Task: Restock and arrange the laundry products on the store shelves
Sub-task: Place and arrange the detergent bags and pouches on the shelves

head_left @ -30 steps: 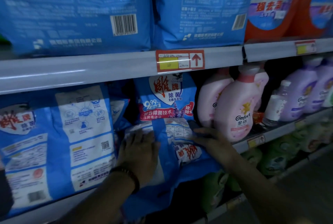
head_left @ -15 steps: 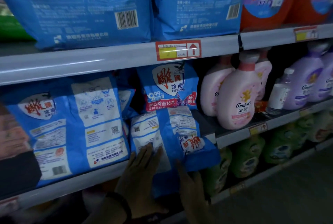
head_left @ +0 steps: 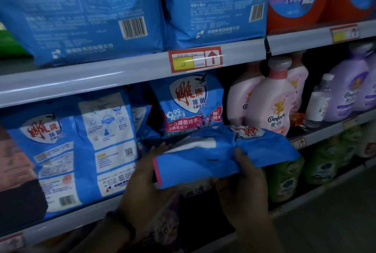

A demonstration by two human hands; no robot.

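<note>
Saw big detergent bag [head_left: 81, 151] upright, below-left of price tag [head_left: 195, 59]. Gripped with left hand [head_left: 140, 187], fingers curled round its left end, small blue bag [head_left: 223, 157], held flat straight below price tag. Pinched its front edge with right hand [head_left: 246, 191], thumb on top, fingers underneath hidden. Noted pink Comfort bottle [head_left: 272, 114] below-right of price tag, just behind small blue bag's right end.

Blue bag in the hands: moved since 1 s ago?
Yes: blue bag came forward off the shelf edge, now gripped by left hand and right hand.
</note>
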